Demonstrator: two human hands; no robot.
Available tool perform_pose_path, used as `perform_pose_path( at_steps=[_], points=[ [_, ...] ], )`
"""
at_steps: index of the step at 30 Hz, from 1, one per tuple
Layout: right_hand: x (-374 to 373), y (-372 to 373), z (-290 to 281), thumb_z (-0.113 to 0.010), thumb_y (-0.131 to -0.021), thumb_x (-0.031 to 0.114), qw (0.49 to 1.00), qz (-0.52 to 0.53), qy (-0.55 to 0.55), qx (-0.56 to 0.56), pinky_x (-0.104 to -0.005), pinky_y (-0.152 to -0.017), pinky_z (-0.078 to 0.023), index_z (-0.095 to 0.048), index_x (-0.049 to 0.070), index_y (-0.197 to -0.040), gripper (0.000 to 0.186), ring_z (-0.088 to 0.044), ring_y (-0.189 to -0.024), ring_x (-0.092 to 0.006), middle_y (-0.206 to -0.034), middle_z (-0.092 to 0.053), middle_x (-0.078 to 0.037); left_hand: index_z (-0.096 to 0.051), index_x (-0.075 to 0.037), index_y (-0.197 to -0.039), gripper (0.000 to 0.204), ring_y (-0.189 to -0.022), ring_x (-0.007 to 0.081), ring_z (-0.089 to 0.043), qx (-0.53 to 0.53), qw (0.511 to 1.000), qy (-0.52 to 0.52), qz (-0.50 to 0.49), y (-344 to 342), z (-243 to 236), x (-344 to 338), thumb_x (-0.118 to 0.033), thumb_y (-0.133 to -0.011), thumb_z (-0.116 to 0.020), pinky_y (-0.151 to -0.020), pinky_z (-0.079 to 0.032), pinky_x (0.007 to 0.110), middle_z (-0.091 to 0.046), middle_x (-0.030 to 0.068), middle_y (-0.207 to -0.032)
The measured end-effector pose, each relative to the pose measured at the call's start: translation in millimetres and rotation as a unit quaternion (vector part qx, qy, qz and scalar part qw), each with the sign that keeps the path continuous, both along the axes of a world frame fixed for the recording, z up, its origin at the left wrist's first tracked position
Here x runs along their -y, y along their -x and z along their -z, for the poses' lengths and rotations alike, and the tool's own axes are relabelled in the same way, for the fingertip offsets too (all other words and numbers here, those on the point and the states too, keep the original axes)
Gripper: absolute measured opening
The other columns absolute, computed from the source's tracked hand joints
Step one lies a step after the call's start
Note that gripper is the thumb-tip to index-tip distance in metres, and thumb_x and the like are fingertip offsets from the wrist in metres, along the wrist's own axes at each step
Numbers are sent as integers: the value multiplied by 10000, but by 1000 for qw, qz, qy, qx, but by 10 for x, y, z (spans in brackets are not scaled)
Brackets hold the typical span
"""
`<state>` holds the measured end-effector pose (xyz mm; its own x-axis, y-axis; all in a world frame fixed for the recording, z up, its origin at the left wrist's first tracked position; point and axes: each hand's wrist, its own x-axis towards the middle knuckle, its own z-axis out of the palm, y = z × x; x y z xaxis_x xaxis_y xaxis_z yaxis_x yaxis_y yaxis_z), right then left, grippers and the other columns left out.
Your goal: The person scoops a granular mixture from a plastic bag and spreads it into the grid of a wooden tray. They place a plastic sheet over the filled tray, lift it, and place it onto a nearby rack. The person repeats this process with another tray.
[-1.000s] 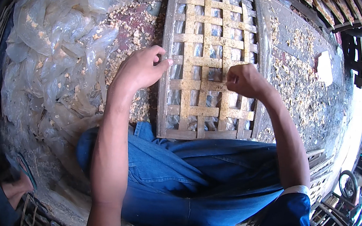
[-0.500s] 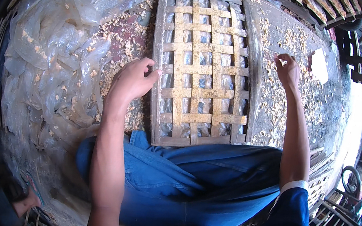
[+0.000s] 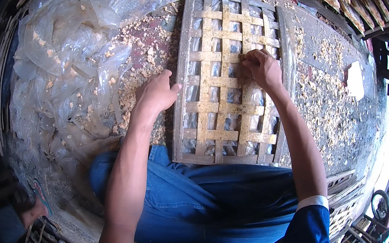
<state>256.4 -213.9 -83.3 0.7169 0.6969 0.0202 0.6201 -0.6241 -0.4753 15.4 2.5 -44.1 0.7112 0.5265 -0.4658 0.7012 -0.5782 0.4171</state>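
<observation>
A woven lattice frame (image 3: 224, 108) lies lengthwise ahead of the blue trousers (image 3: 172, 187), its near edge close against them. The left hand (image 3: 157, 92) sits just beside its left rail, fingers parted; the right hand's (image 3: 264, 73) fingers bend over the strips, whether gripping I cannot tell. Crumpled plastic (image 3: 71, 58) crowds the left; rightward, crumb-strewn surface (image 3: 324, 115) stretches toward a white scrap (image 3: 355, 80).
</observation>
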Motion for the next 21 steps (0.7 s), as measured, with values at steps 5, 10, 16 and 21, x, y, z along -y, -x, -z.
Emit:
perform_pose_path(
  at_steps=[5, 10, 16, 21],
  points=[
    [-22, 50, 31, -685, -938, 280, 1000, 8, -11, 8, -456, -840, -567, -740, 176, -1053, 164, -712, -957, -330, -1083, -703, -77, -609, 12, -1275, 424, -1188, 388, -655, -14, 998, 64, 13, -69, -4, 68, -303, -991, -615, -1055, -473, 486, -682, 246, -1246],
    [-29, 59, 79, -614, -978, 280, 997, -17, 37, 60, -462, -829, -567, -714, 140, -1032, 180, -699, -970, -331, -1076, -677, -97, -617, 34, -1234, 391, -1169, 394, -665, 5, 997, 77, -21, -81, 3, 113, -279, -1000, -604, -1044, -481, 482, -685, 271, -1208],
    [-78, 125, 41, -591, -979, 222, 992, -30, 66, 108, -475, -794, -549, -665, 44, -1008, 195, -679, -921, -343, -1023, -656, -151, -605, 46, -1279, 428, -1144, 323, -675, -18, 993, 112, -26, -109, 27, 71, -290, -1013, -610, -982, -500, 420, -675, 258, -1234],
    [15, -170, -282, -557, -1003, 208, 998, 66, -11, -16, -458, -853, -572, -646, -10, -1130, 268, -712, -1004, -330, -1101, -707, -227, -608, 68, -1256, 418, -1161, 353, -667, 33, 990, 119, -67, -23, 142, 47, -273, -1015, -598, -1000, -496, 430, -672, 274, -1234]
  ],
)
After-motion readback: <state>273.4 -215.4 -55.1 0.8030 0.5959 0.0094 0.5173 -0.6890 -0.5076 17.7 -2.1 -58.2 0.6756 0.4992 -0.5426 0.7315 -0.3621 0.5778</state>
